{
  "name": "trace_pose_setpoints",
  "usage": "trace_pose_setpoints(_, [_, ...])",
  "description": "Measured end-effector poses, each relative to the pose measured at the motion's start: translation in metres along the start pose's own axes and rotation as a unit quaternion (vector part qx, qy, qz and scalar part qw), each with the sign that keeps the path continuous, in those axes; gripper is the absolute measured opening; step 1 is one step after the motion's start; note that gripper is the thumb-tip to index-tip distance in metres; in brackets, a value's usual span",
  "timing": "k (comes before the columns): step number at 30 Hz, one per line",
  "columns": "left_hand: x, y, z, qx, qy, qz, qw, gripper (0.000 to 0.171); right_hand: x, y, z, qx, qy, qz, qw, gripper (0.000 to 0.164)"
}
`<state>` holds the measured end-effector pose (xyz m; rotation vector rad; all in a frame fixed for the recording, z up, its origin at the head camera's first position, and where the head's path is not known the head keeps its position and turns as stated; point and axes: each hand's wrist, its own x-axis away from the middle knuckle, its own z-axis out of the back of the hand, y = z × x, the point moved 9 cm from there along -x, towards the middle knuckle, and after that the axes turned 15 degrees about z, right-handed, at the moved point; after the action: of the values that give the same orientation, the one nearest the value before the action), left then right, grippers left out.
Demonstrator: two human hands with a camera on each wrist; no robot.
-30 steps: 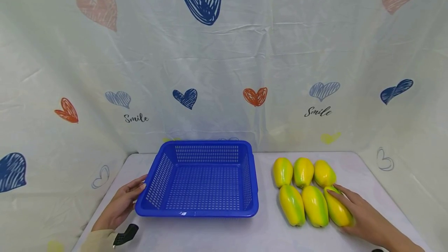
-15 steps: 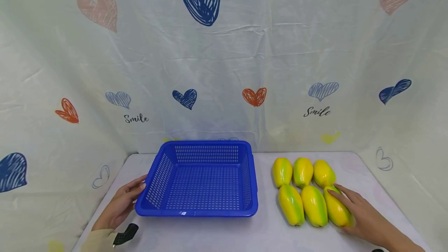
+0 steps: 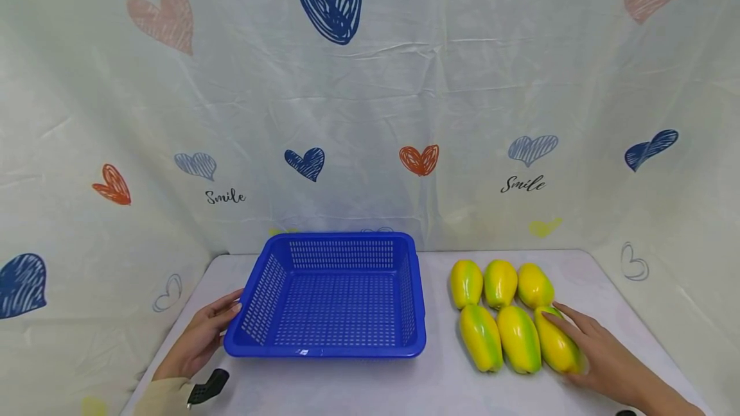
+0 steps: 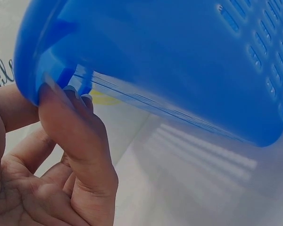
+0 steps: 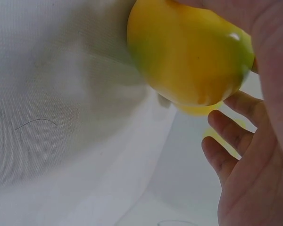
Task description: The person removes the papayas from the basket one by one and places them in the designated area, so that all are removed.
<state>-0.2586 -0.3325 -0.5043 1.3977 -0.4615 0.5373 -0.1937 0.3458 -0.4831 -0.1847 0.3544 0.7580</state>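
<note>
A blue plastic basket [image 3: 341,313] with slotted walls stands left of centre on the white table, nothing inside it. My left hand [image 3: 199,336] grips its left rim; in the left wrist view, thumb [image 4: 70,125] and fingers meet at the rim's underside. To the right, yellow-and-green papayas lie in two rows of three. Around the front-right papaya [image 3: 557,342] my right hand [image 3: 607,358] is curled, thumb on the near side and fingers at its far end. In the right wrist view that papaya [image 5: 188,56] lies against the hand, other fingers spread below.
Beside the held fruit lie a middle papaya [image 3: 519,339] and a left papaya [image 3: 481,338]; the back row [image 3: 501,283] touches them from behind. A cloth curtain [image 3: 370,95] printed with hearts hangs behind the table [image 3: 324,390]. A black device [image 3: 208,387] sits at the left wrist.
The head view has shifted very slightly. Both hands, the basket and the papayas keep practically the same places.
</note>
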Motion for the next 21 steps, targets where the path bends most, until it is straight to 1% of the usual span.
trace_pose_setpoints(5, [0.0003, -0.0015, 0.0002, 0.000, 0.002, 0.006, 1.0000, 0.072, 0.0000, -0.0011, 0.0015, 0.004, 0.004, 0.008, 1.000, 0.110])
trace_pose_setpoints(12, [-0.0010, -0.0020, 0.0009, -0.005, 0.002, 0.004, 1.0000, 0.073, 0.0032, 0.0013, -0.0024, -0.004, -0.016, -0.021, 1.000, 0.107])
trace_pose_setpoints(18, [-0.0014, -0.0036, 0.0011, -0.010, 0.005, 0.004, 0.9999, 0.072, 0.0043, -0.0007, 0.0001, 0.005, -0.002, -0.001, 1.000, 0.106])
trace_pose_setpoints(21, [-0.0010, -0.0041, 0.0007, -0.010, 0.006, 0.004, 0.9999, 0.072, 0.0050, -0.0005, 0.0004, 0.014, -0.004, 0.002, 1.000, 0.106])
